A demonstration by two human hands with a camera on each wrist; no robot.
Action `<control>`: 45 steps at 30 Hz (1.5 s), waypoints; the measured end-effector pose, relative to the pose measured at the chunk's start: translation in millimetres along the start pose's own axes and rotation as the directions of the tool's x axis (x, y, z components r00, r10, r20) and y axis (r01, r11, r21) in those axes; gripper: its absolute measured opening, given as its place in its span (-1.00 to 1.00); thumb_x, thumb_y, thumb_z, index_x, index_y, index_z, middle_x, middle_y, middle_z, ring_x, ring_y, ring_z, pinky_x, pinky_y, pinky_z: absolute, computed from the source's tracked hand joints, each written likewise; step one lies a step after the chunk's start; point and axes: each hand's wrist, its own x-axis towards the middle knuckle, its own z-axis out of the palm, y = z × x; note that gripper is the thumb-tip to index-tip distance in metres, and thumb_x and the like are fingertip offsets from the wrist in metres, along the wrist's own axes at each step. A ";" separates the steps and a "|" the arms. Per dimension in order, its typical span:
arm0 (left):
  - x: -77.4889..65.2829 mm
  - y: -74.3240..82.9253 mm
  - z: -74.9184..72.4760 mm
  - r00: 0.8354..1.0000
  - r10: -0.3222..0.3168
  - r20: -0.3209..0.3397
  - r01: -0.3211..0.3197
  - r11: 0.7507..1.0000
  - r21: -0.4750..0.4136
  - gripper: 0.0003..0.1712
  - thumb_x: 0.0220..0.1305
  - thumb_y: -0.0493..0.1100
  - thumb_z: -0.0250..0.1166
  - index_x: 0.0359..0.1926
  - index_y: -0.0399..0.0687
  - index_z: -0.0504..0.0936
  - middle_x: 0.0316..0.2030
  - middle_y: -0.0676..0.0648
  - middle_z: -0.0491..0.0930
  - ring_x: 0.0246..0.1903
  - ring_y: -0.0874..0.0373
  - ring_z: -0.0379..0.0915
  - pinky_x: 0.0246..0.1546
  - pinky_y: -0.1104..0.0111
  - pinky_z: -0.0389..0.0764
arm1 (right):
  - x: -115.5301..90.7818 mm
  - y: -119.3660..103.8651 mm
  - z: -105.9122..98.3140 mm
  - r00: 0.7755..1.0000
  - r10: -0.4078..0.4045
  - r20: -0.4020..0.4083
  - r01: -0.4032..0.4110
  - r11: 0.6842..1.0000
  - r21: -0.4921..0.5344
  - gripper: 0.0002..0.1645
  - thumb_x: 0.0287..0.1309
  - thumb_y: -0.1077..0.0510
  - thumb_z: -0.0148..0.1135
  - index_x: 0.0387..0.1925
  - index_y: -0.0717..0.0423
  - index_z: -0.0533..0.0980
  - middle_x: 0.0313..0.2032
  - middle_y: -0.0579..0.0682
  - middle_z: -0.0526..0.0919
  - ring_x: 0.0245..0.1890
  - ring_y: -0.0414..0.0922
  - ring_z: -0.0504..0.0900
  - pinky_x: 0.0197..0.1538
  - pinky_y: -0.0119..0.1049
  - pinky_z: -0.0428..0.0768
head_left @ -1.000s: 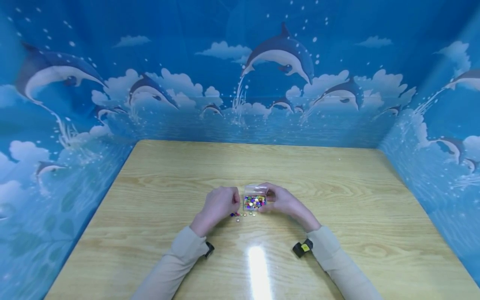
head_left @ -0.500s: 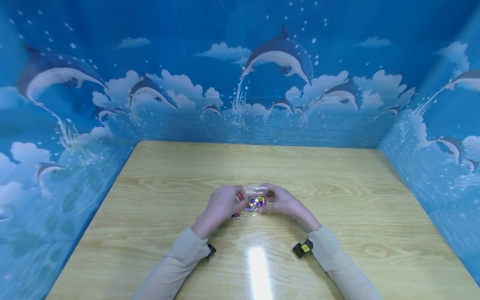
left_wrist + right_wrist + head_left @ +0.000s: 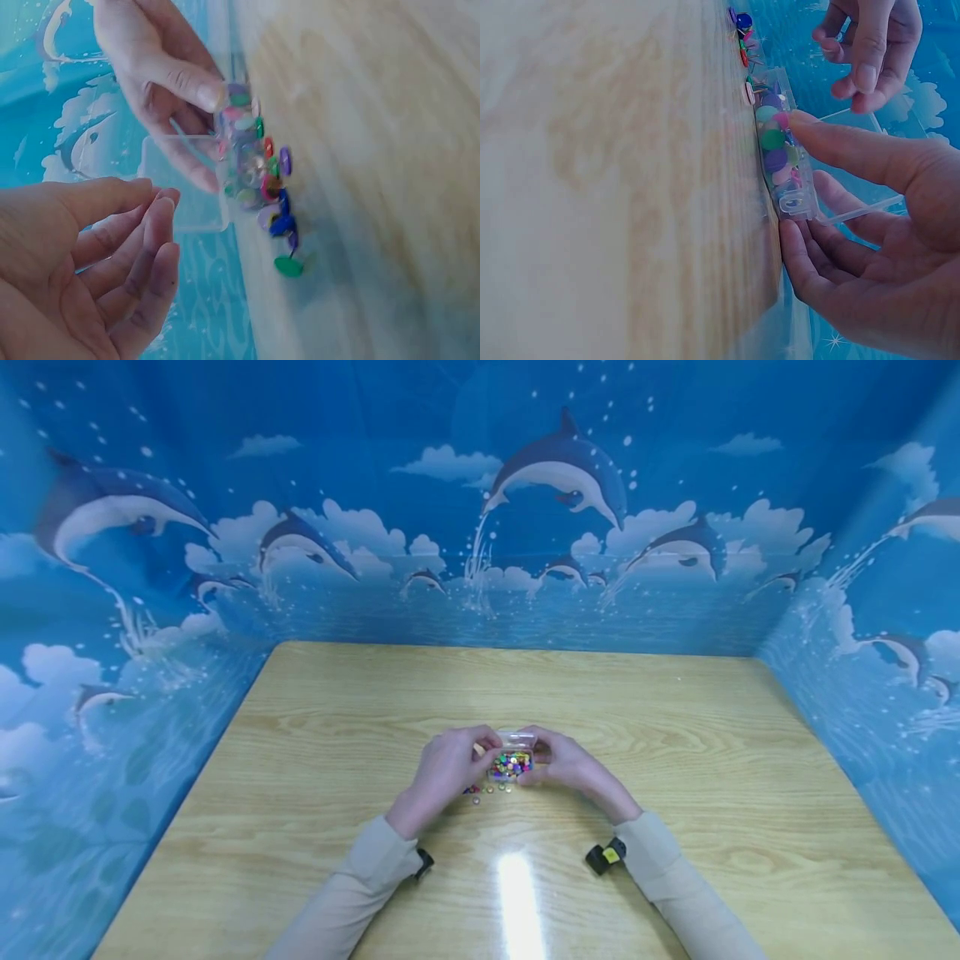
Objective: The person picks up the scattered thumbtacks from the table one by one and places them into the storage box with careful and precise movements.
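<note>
My right hand (image 3: 566, 767) grips a small clear plastic box (image 3: 798, 203) from its right side, thumb and fingers on opposite walls. Colourful thumbtacks (image 3: 774, 139) fill it, and its hinged clear lid (image 3: 184, 180) stands open at the back. Over the box's left part is my left hand (image 3: 450, 767); thumb and forefinger tips come close together, the other fingers loosely bent, and no tack shows between them. Several loose thumbtacks (image 3: 285, 225) lie on the table just in front of and left of the box, partly behind the left hand in the head view.
The wood-grain table (image 3: 360, 693) carries the box near its middle. Blue dolphin-print cloth (image 3: 450, 527) walls it in at the back and both sides. A bright light reflection (image 3: 517, 902) lies on the tabletop nearer the body.
My left hand has moved right and slightly away from the body, from beside the box to over its left part, and its fingers have loosened. The right hand and box stay put.
</note>
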 end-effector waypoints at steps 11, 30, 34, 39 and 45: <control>-7.5 -12.7 -18.7 0.992 -0.076 0.096 0.073 0.996 0.041 -0.94 0.23 -0.20 0.45 -0.33 0.07 0.72 -0.38 0.10 0.72 -0.50 0.27 0.53 -0.43 0.39 0.56 | -1.1 0.6 1.0 1.000 0.000 0.006 0.000 1.000 0.029 -0.11 -0.04 0.29 0.54 0.36 0.12 0.38 0.18 0.17 0.59 0.19 0.17 0.56 0.27 0.08 0.53; -19.0 -30.0 -20.0 0.976 -0.083 0.203 0.042 0.980 0.196 -0.83 0.05 -0.30 0.48 -0.48 0.02 0.64 -0.57 0.14 0.54 -0.52 0.24 0.40 -0.42 0.38 0.50 | -0.2 0.8 -0.9 1.000 0.006 -0.001 -0.006 1.000 0.017 -0.11 -0.05 0.29 0.55 0.35 0.10 0.40 0.16 0.15 0.59 0.15 0.12 0.58 0.26 0.09 0.53; -17.2 -29.2 -20.1 0.980 -0.103 0.169 0.072 0.981 0.179 -0.82 0.06 -0.30 0.47 -0.47 0.03 0.64 -0.56 0.13 0.55 -0.54 0.24 0.41 -0.44 0.40 0.52 | -0.5 0.2 -1.1 1.000 0.011 -0.008 -0.011 1.000 0.002 -0.11 -0.06 0.28 0.56 0.35 0.09 0.40 0.15 0.14 0.60 0.15 0.12 0.57 0.27 0.11 0.52; -14.8 -26.3 -19.9 0.984 -0.114 0.136 0.095 0.986 0.140 -0.80 0.06 -0.29 0.50 -0.48 0.07 0.63 -0.53 0.14 0.59 -0.50 0.25 0.45 -0.39 0.37 0.55 | -1.5 -0.2 -1.0 1.000 0.021 -0.011 -0.021 1.000 0.007 -0.12 -0.06 0.27 0.55 0.35 0.08 0.41 0.18 0.15 0.58 0.21 0.17 0.54 0.31 0.16 0.47; -12.0 -23.6 -18.7 0.991 -0.092 0.094 0.081 0.990 0.113 -0.77 0.05 -0.34 0.46 -0.47 0.10 0.62 -0.49 0.12 0.64 -0.52 0.29 0.47 -0.42 0.41 0.57 | -2.8 -1.2 0.1 1.000 0.007 -0.007 -0.007 1.000 0.011 -0.13 -0.05 0.28 0.55 0.34 0.09 0.41 0.19 0.16 0.58 0.22 0.18 0.53 0.32 0.16 0.45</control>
